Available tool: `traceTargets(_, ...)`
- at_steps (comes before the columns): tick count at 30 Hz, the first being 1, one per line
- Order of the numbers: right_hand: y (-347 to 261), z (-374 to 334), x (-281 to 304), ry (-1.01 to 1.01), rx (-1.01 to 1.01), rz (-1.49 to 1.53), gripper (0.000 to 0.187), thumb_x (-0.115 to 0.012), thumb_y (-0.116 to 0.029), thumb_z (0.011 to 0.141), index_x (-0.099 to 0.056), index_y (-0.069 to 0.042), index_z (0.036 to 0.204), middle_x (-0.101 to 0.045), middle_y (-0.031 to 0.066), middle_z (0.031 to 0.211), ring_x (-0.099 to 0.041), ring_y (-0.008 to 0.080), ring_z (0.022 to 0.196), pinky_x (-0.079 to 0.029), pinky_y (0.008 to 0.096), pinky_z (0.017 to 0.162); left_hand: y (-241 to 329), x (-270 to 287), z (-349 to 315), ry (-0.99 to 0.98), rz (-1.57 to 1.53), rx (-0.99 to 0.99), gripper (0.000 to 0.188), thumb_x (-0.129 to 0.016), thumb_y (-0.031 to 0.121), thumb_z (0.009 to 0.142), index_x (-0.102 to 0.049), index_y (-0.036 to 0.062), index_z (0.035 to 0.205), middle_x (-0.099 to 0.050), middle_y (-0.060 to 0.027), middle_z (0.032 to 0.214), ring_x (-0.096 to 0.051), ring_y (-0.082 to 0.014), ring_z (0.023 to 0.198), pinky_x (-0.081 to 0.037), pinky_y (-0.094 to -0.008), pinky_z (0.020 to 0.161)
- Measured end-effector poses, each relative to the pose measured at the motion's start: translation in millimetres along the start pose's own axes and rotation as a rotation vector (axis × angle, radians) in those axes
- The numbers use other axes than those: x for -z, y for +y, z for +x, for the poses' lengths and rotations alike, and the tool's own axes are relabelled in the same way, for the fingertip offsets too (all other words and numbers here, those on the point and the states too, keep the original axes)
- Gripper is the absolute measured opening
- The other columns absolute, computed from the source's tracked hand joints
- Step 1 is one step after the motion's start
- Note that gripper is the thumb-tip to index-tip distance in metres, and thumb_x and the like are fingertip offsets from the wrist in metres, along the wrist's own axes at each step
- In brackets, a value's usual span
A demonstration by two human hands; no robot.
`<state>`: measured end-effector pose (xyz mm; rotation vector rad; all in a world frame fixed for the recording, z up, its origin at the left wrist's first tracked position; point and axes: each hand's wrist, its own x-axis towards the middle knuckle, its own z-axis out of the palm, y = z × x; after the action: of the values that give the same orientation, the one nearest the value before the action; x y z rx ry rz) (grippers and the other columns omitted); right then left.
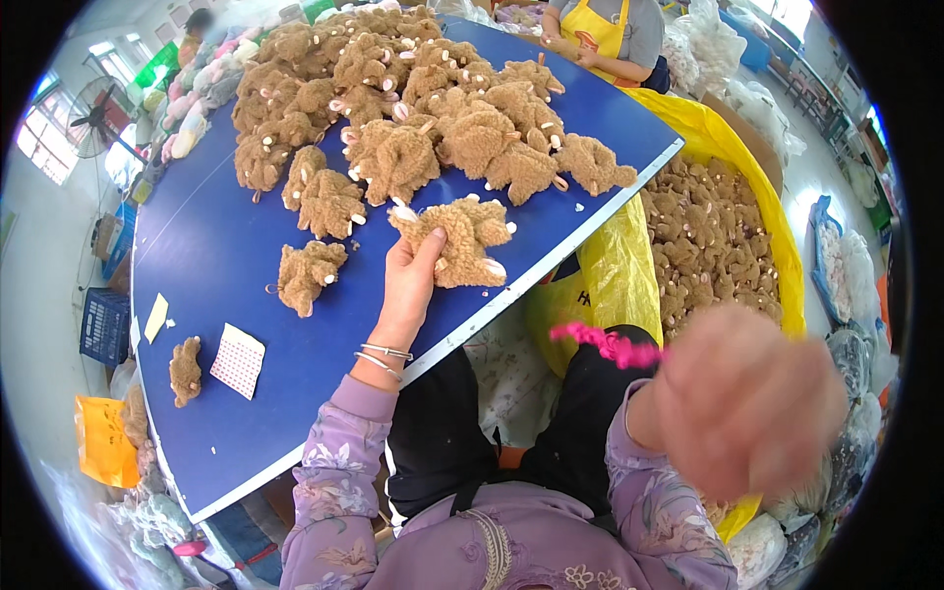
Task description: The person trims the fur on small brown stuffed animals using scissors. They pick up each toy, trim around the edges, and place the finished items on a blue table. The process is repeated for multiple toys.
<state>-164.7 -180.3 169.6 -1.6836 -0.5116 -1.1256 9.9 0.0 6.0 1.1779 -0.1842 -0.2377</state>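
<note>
My left hand (411, 280) grips a curly brown plush animal (460, 236) over the table's near edge. Its thumb lies on top, and small white and pink tips stick out from the plush. My right hand (742, 403) is raised close to the camera at the right, smeared by motion, so its fingers and anything in them cannot be made out. A bright pink, wavy strip (610, 344) juts out beside the right wrist. Just beyond my left hand lie more plush animals (393, 157), heaped toward the far side. A smaller one (310, 275) lies apart to the left.
The blue table (295, 393) has a pale edge. On it are a dotted sheet (237, 361), a yellow slip (156, 318) and a small brown plush piece (185, 372). A yellow-lined bag (787, 246) of brown plush stands right. A person in a yellow apron (598, 29) stands across.
</note>
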Motion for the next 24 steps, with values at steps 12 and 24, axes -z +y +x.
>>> traceTargets(12, 182.9, -47.3, -35.9, -0.177, -1.026, 0.237, 0.036, -0.058, -0.04, 0.091, -0.063, -0.004, 0.092, -0.057, -0.0025, 0.075, -0.043, 0.0029, 0.057, -0.034, 0.0205, 0.049, -2.5, 2.3, 0.8, -0.057, 0.046, 0.0, 0.024, -0.058, 0.017, 0.094, -0.061, -0.0033, 0.105, -0.066, -0.0051, 0.098, -0.062, -0.0097, 0.083, -0.049, -0.0241, 0.072)
traceTargets(24, 166.2, -52.0, -50.5, -0.075, -0.643, -0.08, 0.025, -0.076, -0.015, 0.076, -0.065, -0.004, 0.095, -0.055, -0.001, 0.083, -0.045, 0.0052, 0.061, -0.039, 0.0203, 0.056, 0.1, -8.3, -4.2, -0.094, 0.149, -0.071, 0.02, -0.061, 0.011, 0.092, -0.057, 0.0005, 0.109, -0.063, -0.0007, 0.096, -0.058, -0.006, 0.081, -0.049, -0.0219, 0.07)
